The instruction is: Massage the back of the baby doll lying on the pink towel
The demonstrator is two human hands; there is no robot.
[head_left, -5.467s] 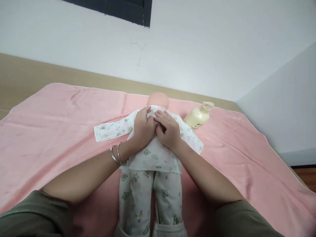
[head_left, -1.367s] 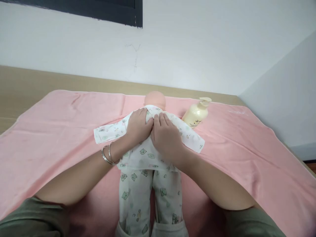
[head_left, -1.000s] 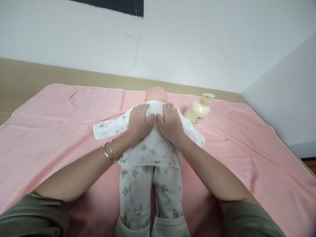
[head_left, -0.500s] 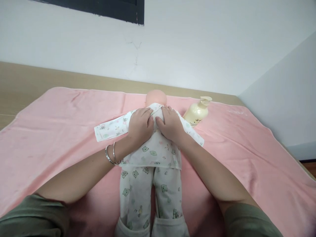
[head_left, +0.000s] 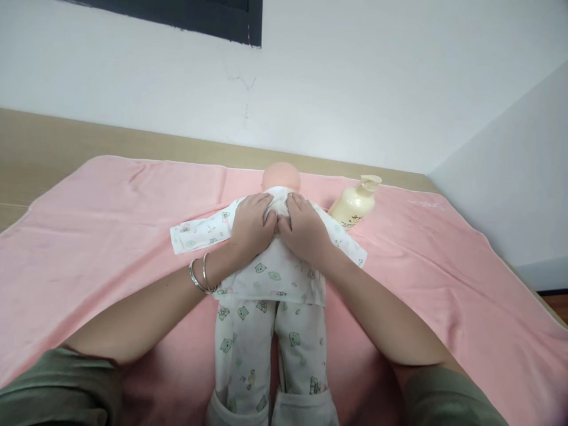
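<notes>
A baby doll [head_left: 281,176] lies stretched out with its head away from me; its face is not visible. It wears a white shirt [head_left: 275,278] and white trousers [head_left: 248,343], both printed with small green figures. My left hand [head_left: 254,225] rests open on the left half of the doll's upper body, fingers pointing toward the head. Mirroring it, my right hand [head_left: 306,228] lies open on the right half. Both thumbs nearly meet at the middle, and the shirt fabric is wrinkled between them. Neither hand grips anything.
Under the doll spreads a pink blanket [head_left: 110,225] on a wooden surface [head_left: 44,136]. A cream pump bottle [head_left: 354,204] leans to the right of the doll's shoulder. Behind is a white wall [head_left: 332,89] with a dark frame [head_left: 222,21] at the top.
My right hand has shifted slightly left and toward me, so the thumbs are closer together. The shirt between the hands has bunched up. The doll and bottle stay in place.
</notes>
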